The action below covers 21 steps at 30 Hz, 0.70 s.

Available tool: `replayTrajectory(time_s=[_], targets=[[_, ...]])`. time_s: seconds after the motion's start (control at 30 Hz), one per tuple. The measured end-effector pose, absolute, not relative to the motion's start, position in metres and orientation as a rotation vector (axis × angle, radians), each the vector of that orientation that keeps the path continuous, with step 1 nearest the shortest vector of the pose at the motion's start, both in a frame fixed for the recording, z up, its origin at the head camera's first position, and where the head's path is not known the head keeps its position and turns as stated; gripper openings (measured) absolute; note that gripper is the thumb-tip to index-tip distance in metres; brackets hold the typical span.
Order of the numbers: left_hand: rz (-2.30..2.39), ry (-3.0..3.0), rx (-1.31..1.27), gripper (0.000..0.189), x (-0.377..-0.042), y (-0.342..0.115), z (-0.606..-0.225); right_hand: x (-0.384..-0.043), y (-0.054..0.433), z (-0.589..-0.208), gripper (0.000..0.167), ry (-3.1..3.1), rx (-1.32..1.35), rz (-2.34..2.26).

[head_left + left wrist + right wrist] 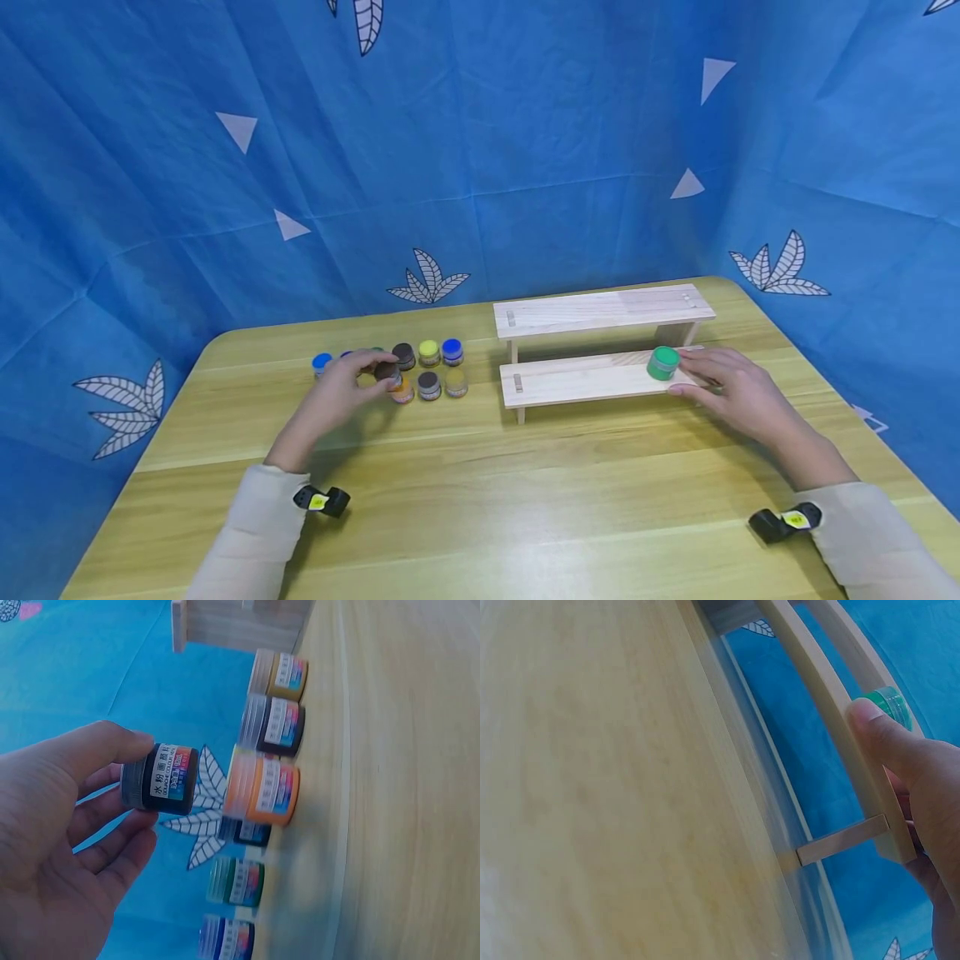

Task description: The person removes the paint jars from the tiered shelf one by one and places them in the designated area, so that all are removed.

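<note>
My left hand [341, 396] holds a dark brown gouache paint jar [171, 778] between thumb and fingers, raised beside other jars. Close by are an orange jar [262, 787], a black jar [429, 386] and an ochre jar [456, 382]. On the right end of the lower shelf [577, 379] of a two-step wooden stand stands a green-lidded jar [663, 363]. My right hand [738, 392] grips it from its right side, thumb in front and fingers behind. Part of that jar is hidden by the thumb in the right wrist view.
The back row holds a black jar [403, 356], a yellow jar [429, 353] and a blue jar [452, 352]. Another blue-lidded jar [322, 362] stands left of my left hand. The upper shelf [600, 310] rises behind the lower one. A blue curtain [525, 167] hangs behind the table.
</note>
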<state>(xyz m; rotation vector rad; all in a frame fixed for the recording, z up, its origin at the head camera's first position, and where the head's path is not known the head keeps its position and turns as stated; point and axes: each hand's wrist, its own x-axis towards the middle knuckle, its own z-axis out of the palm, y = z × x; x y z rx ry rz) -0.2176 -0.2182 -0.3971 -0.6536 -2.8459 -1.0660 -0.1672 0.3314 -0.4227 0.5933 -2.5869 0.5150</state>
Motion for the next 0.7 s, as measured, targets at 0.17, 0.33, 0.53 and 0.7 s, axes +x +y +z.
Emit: replayTrajectory(time_s=[0.17, 0.33, 0.53, 0.7], targets=[[-1.058, -2.855, -0.617, 0.038, -0.219, -0.229, -0.4, -0.167, 0.331, -0.422, 0.053, -2.586, 0.593, 0.509], [-1.037, -2.877, -0.588, 0.038, -0.222, -0.239, -0.405, -0.167, 0.332, -0.421, 0.052, -2.583, 0.598, 0.51], [-1.017, -2.93, -0.516, 0.037, -0.225, -0.249, -0.414, -0.167, 0.332, -0.421, 0.053, -2.588, 0.593, 0.504], [-1.04, -2.976, -0.492, 0.039, -0.225, -0.25, -0.419, -0.167, 0.332, -0.42, 0.053, -2.587, 0.592, 0.501]])
